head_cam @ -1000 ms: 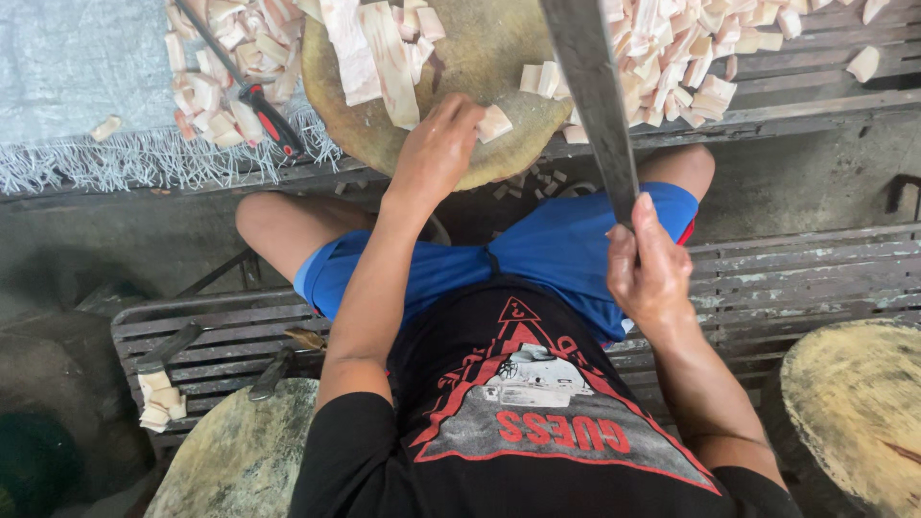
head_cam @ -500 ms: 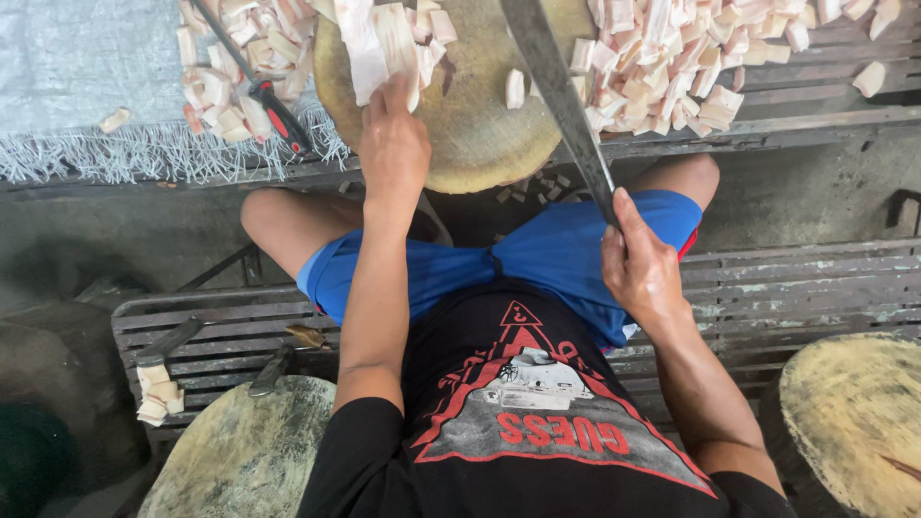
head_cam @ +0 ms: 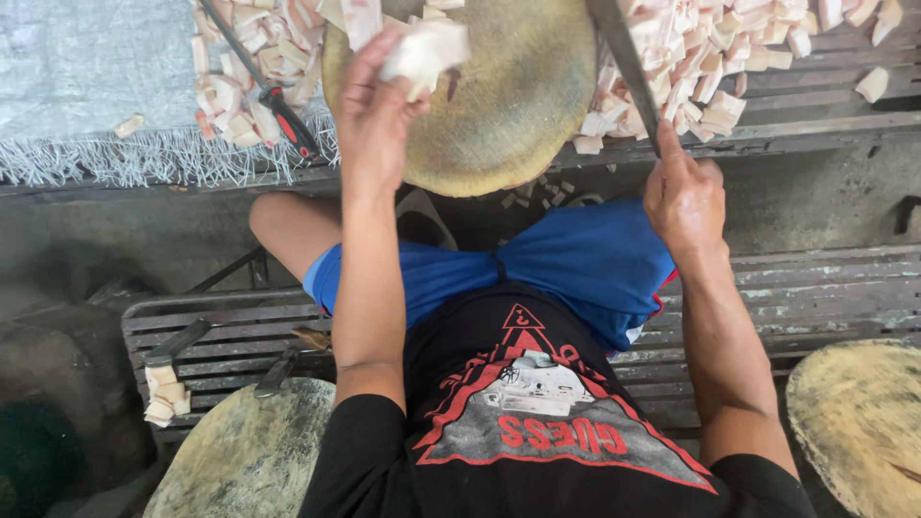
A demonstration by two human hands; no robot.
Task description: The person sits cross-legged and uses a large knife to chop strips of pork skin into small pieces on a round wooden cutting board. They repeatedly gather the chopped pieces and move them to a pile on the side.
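both hands busy at the round chopping block (head_cam: pixel 499 125): left hand (head_cam: pixel 369 115) now lifted over its near-left part, fingers clamped on a pale slab of meat (head_cam: pixel 422 53), where a second ago it lay flat among cut pieces at the block's near edge. those pieces are gone from the wood, and the block's middle shows bare. right hand (head_cam: pixel 683 197) has stayed closed around the handle of the long cleaver (head_cam: pixel 624 62), blade slanting up and away over the block's right rim; the grip sits near my right knee, well apart from the left hand. i judge one lot cleared and a fresh slab coming up for cutting. around the block, heaps of pale cubes (head_cam: pixel 710 67) cover the slatted desk (head_cam: pixel 825 105) to the right and more lie to the left, beside a red-handled tool (head_cam: pixel 278 96) and a grey woven sheet (head_cam: pixel 96 77).
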